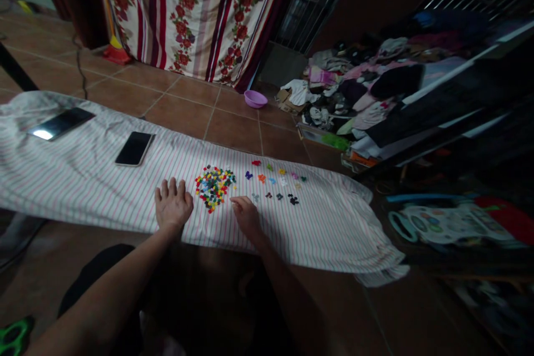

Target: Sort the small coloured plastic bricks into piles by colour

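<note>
My left hand (173, 204) lies flat on the striped cloth with its fingers spread, just left of a heap of small colourful pieces (213, 186). To the right of that heap, my right hand (247, 216) is closed in a pinch, its fingertips pointing at the heap's edge; anything between them is too small to make out. Beyond it, small groups sorted by colour stand in rows, among them red pieces (256, 163), orange pieces (261, 178), purple pieces (248, 176), grey pieces (255, 197) and black pieces (293, 200).
The striped cloth (325, 233) covers a long narrow surface. A phone (134, 148) and a dark shiny tablet-like device (62, 123) lie on its left part. Past the far edge, a purple basin (255, 99) sits on the tiled floor, near piled clothes (367, 83).
</note>
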`<state>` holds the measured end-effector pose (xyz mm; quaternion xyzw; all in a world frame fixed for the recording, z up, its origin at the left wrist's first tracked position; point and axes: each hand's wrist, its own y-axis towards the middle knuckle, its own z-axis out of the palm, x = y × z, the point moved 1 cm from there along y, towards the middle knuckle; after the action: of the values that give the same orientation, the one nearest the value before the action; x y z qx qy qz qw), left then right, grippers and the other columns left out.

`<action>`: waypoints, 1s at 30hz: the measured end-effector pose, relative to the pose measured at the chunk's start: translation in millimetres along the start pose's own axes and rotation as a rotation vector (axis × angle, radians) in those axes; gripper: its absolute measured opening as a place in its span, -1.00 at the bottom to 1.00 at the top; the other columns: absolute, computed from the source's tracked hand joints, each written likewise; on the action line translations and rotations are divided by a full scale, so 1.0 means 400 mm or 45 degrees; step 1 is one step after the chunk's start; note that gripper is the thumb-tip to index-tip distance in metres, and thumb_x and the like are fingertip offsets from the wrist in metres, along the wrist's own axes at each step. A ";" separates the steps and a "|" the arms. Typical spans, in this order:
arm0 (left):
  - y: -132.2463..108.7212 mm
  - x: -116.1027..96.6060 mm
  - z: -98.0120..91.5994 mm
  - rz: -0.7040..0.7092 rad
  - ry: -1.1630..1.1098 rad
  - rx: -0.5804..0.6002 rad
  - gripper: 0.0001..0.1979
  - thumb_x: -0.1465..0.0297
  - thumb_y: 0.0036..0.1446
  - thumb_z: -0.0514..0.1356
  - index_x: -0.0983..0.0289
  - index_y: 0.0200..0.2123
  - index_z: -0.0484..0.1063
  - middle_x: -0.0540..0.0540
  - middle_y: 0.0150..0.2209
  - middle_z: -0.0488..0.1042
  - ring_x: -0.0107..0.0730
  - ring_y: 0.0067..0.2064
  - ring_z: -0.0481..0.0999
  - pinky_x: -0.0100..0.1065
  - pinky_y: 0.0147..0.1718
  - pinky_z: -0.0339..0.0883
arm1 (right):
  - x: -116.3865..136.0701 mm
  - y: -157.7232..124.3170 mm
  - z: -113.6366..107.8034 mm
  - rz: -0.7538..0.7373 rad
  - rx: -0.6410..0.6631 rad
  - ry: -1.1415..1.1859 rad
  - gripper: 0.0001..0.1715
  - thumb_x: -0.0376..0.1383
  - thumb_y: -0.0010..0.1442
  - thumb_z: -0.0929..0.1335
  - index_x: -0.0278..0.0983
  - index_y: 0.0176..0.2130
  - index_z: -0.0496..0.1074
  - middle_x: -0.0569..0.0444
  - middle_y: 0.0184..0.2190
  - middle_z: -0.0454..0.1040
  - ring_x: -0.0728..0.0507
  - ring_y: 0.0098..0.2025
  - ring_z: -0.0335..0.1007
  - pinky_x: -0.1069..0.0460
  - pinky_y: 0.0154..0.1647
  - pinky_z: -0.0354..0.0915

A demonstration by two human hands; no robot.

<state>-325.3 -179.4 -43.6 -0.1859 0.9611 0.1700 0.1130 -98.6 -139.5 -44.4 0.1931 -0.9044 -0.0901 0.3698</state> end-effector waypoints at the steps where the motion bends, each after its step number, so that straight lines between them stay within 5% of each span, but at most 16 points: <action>1: 0.000 0.000 -0.001 -0.008 -0.017 0.003 -0.48 0.29 0.22 -0.05 0.31 0.20 0.33 0.28 0.29 0.24 0.07 0.36 0.05 0.09 0.28 -0.11 | -0.005 0.005 0.005 0.016 -0.014 -0.010 -0.65 -0.44 0.15 0.23 -0.23 -0.21 0.54 0.00 -0.24 0.53 -0.13 -0.17 0.45 -0.03 -0.08 0.37; 7: -0.001 0.002 0.001 0.001 -0.023 0.002 -0.48 0.29 0.23 -0.05 0.32 0.20 0.33 0.28 0.28 0.25 0.07 0.36 0.05 0.08 0.29 -0.11 | -0.034 0.060 0.011 0.100 -0.105 -0.090 -0.67 -0.44 0.15 0.23 -0.27 -0.23 0.55 -0.02 -0.27 0.50 -0.13 -0.18 0.43 0.00 -0.06 0.34; 17: -0.001 0.001 0.004 0.018 0.002 -0.035 -0.48 0.29 0.24 -0.08 0.32 0.19 0.34 0.30 0.27 0.26 0.10 0.35 0.08 0.09 0.27 -0.08 | -0.004 0.179 0.025 0.271 0.062 -0.342 -0.64 -0.44 0.21 0.27 -0.25 -0.07 0.52 -0.04 -0.12 0.47 -0.13 -0.10 0.39 0.03 0.00 0.27; 30: -0.001 0.001 -0.002 0.019 -0.037 -0.012 -0.47 0.29 0.22 -0.05 0.34 0.20 0.32 0.33 0.28 0.24 0.10 0.36 0.05 0.11 0.27 -0.10 | -0.008 0.197 0.053 0.417 0.185 -0.444 -0.74 -0.41 0.21 0.31 -0.26 -0.09 0.47 -0.04 -0.11 0.43 -0.09 -0.11 0.36 0.06 -0.05 0.24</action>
<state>-325.4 -180.1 -43.0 -0.1767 0.9599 0.1782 0.1248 -133.6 -66.0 -37.5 0.0514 -0.9778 0.0043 0.2030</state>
